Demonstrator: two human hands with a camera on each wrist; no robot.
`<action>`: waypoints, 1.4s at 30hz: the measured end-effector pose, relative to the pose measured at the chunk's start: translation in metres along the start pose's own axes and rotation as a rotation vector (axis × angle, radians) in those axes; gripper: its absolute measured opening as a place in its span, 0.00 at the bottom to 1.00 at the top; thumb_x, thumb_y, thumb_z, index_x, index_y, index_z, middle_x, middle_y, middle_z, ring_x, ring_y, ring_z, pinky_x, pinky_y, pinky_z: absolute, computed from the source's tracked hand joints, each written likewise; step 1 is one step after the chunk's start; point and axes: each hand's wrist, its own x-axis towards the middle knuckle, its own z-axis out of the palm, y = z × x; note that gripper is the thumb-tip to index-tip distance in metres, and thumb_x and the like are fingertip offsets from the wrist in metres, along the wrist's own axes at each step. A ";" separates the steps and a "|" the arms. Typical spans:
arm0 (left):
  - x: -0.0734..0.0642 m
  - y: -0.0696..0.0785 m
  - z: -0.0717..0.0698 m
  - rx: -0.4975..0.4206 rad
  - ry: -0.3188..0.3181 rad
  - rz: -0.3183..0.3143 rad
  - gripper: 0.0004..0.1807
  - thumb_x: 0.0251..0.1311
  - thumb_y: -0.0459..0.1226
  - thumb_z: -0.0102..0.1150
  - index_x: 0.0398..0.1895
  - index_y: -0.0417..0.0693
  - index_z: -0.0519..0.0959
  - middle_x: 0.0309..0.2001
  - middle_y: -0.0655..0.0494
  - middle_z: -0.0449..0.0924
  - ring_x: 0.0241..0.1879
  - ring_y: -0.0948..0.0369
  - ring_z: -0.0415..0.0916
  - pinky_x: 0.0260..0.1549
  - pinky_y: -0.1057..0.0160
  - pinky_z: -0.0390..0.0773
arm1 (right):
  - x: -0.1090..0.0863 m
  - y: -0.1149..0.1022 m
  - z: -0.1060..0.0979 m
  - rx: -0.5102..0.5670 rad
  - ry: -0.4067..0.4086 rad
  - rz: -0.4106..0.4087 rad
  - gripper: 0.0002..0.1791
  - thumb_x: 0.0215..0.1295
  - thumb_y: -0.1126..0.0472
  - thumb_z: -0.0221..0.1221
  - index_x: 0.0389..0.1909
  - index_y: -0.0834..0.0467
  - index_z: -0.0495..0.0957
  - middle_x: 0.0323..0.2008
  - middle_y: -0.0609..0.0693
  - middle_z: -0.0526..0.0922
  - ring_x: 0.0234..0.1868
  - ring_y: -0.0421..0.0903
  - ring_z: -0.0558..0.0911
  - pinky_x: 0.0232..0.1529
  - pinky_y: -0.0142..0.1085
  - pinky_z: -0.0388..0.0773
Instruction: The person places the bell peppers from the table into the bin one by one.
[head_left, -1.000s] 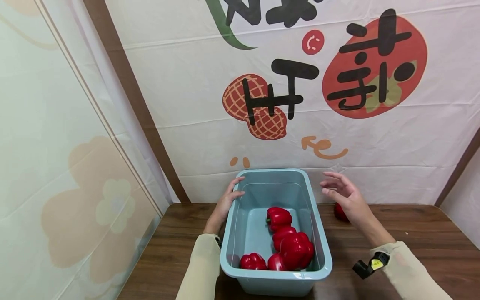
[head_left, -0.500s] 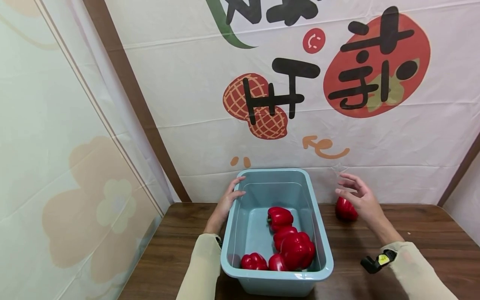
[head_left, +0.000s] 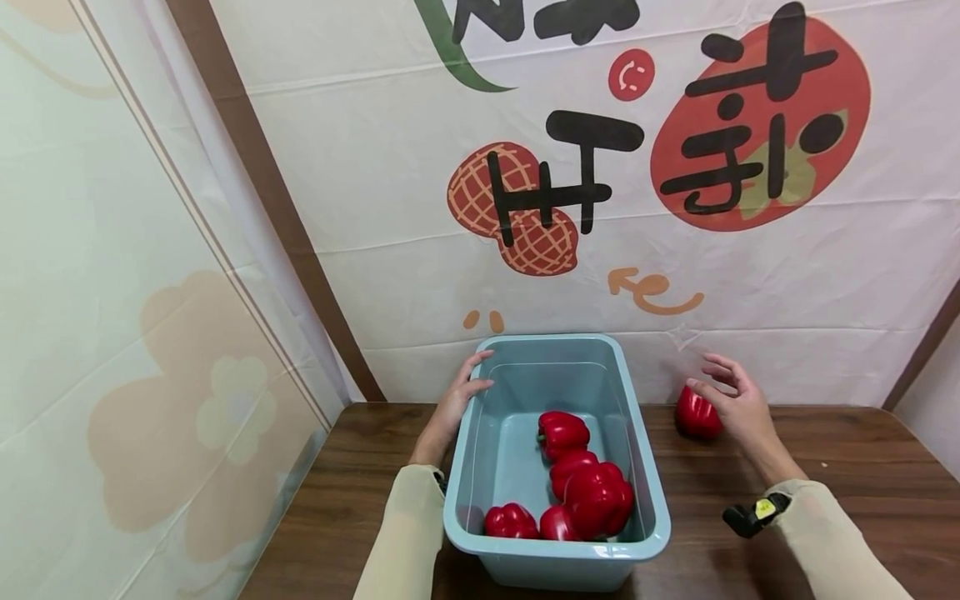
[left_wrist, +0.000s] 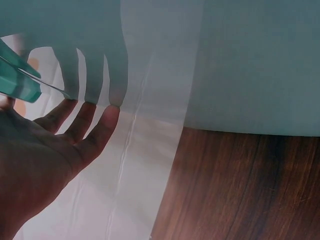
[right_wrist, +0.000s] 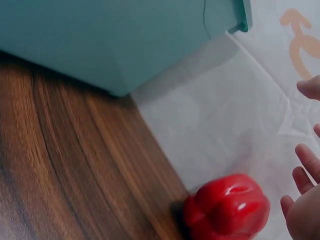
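Observation:
In the head view, a blue plastic bin (head_left: 652, 483) stands on the table with several red bell peppers (head_left: 598, 500) inside. My left hand (head_left: 448, 415) lies against its left side, thumb and a finger reaching onto the rim. The left wrist view shows the fingertips (left_wrist: 113, 114) touching the bin's outer wall (left_wrist: 260, 65). Right of the bin, one more red bell pepper (head_left: 697, 414) sits on the table by the back wall. My right hand (head_left: 742, 410) hovers just right of it, fingers loosely bent, holding nothing. The right wrist view shows this pepper (right_wrist: 229, 207) beside the fingers.
A white printed cloth (head_left: 405, 250) hangs directly behind the dark wooden table (head_left: 840, 492), and another cloth (head_left: 172, 250) flanks it at the left. The bin's far end stands close to the back cloth. Each wrist wears a strap with a small camera (head_left: 753, 515).
My right hand has moved to the right, away from the bin, and the lone pepper it partly covered shows more. My left hand stays at the bin's rim.

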 end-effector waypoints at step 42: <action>0.001 0.000 0.002 -0.039 0.011 -0.015 0.28 0.71 0.35 0.42 0.74 0.54 0.59 0.77 0.50 0.45 0.69 0.45 0.52 0.66 0.38 0.57 | 0.009 0.067 0.033 0.058 0.067 0.230 0.65 0.57 0.51 0.70 0.79 0.51 0.28 0.77 0.66 0.41 0.72 0.71 0.49 0.64 0.67 0.59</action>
